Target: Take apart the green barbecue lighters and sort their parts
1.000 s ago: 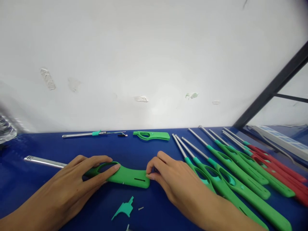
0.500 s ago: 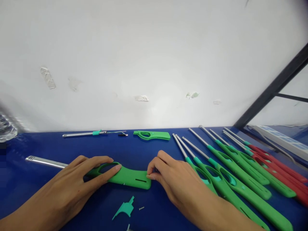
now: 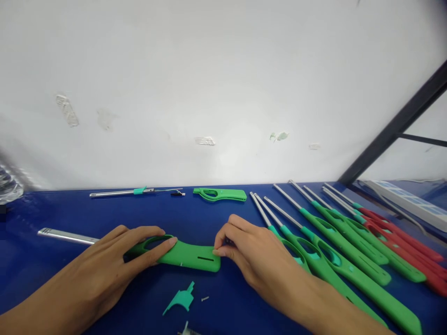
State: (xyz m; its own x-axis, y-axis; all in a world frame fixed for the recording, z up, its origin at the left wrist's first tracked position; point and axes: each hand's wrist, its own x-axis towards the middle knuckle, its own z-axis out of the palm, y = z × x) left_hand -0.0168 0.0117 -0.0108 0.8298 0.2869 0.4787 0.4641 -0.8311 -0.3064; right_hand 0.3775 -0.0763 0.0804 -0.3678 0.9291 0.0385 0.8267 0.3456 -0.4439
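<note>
A green utility lighter point(image 3: 190, 256) with a long metal tube lies flat on the blue table, its tube pointing left. My left hand point(image 3: 104, 265) is closed over the front of its handle, thumb and fingers around the loop opening. With thumb and fingertips my right hand point(image 3: 251, 249) pinches the handle's rear end, beside the narrow slot. Just in front of the handle lie a teal plastic trigger point(image 3: 180, 298) and a small screw point(image 3: 205, 298). Part of another small piece point(image 3: 187, 329) shows at the bottom edge, too cut off to name.
Along the wall lie a metal lighter tube point(image 3: 118, 193) with wires and a green handle shell point(image 3: 223, 194). Several green lighters point(image 3: 352, 251) and red lighters point(image 3: 401, 237) fan out at right. A power strip point(image 3: 412, 202) and dark frame bar point(image 3: 394, 125) stand beyond. Clear plastic point(image 3: 9, 184) is far left.
The view has shifted very slightly. Both hands stay on the green lighter, and the right fingertips have moved slightly up at the handle's end.
</note>
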